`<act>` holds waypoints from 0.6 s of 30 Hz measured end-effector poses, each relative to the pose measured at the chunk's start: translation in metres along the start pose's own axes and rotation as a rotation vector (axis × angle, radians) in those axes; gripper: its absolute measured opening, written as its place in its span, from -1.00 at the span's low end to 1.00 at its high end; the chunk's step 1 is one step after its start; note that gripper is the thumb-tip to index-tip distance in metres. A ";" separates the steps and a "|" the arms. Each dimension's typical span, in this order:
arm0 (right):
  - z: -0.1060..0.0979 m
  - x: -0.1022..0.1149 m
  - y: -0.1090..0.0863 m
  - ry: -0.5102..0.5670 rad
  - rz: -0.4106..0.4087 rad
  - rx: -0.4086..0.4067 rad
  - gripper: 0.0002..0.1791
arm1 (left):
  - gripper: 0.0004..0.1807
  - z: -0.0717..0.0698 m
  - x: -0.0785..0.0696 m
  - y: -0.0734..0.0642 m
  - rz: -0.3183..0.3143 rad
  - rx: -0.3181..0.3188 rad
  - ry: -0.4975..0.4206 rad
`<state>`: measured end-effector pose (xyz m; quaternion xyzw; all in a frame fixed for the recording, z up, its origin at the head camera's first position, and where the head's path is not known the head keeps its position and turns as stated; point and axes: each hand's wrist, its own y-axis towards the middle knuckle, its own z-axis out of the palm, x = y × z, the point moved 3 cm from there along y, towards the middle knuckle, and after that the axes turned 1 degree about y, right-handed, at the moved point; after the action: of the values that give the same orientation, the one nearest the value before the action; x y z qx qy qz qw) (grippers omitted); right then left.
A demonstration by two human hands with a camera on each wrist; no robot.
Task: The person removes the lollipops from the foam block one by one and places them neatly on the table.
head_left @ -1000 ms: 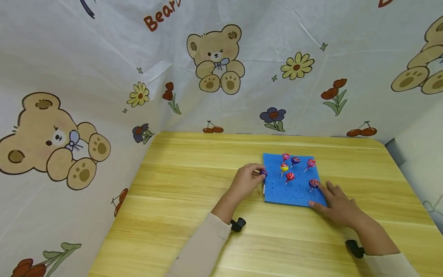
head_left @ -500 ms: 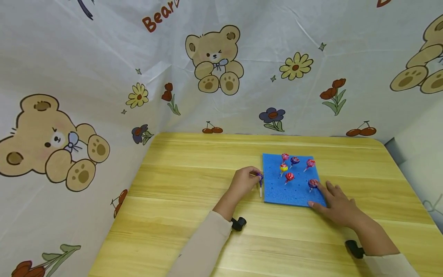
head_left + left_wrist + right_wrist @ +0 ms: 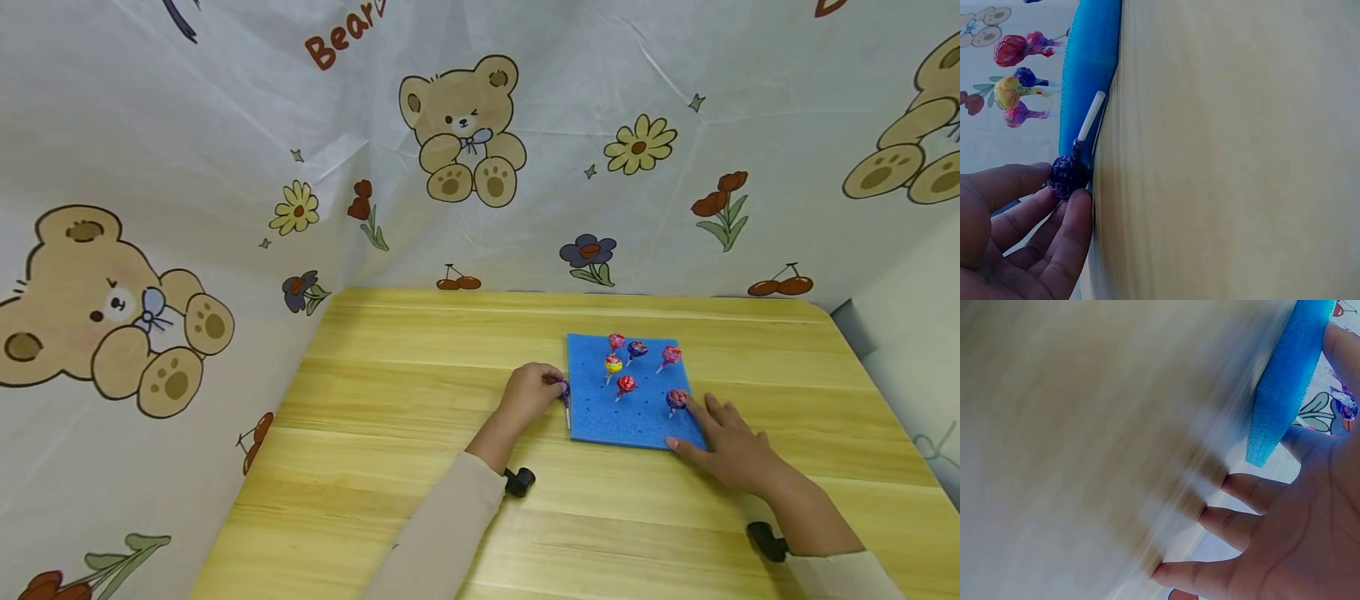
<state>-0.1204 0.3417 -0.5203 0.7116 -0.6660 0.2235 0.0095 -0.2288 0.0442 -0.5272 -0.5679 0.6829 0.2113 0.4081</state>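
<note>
My left hand (image 3: pixel 529 395) pinches a purple-wrapped lollipop (image 3: pixel 1067 176) by its candy head, at the left edge of the blue foam board (image 3: pixel 600 421). Its white stick points away from the fingers, alongside the board's side in the left wrist view. Several wrapped lollipops stand in the board, among them a yellow one (image 3: pixel 612 365), a red one (image 3: pixel 626 384) and a purple-red one (image 3: pixel 677 400) at the right. My right hand (image 3: pixel 731 446) rests at the board's right edge with fingers spread, thumb and index on the foam, other fingertips down on the table.
Small holes dot the blue board. Beneath it lies the light wooden table (image 3: pixel 420 358). A white cloth (image 3: pixel 570 67) printed with bears and flowers rises behind the table and along its left side. Each wrist wears a small black camera.
The left hand has drawn slightly left and down with the purple lollipop, whose stick now shows beside the board's left edge. The right hand keeps its place on the board.
</note>
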 end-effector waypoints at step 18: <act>0.001 0.000 0.000 0.014 -0.003 -0.002 0.05 | -0.76 0.000 0.003 0.001 0.020 0.006 -0.021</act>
<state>-0.1199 0.3415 -0.5216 0.7110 -0.6651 0.2276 0.0153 -0.2300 0.0423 -0.5297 -0.5575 0.6848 0.2194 0.4148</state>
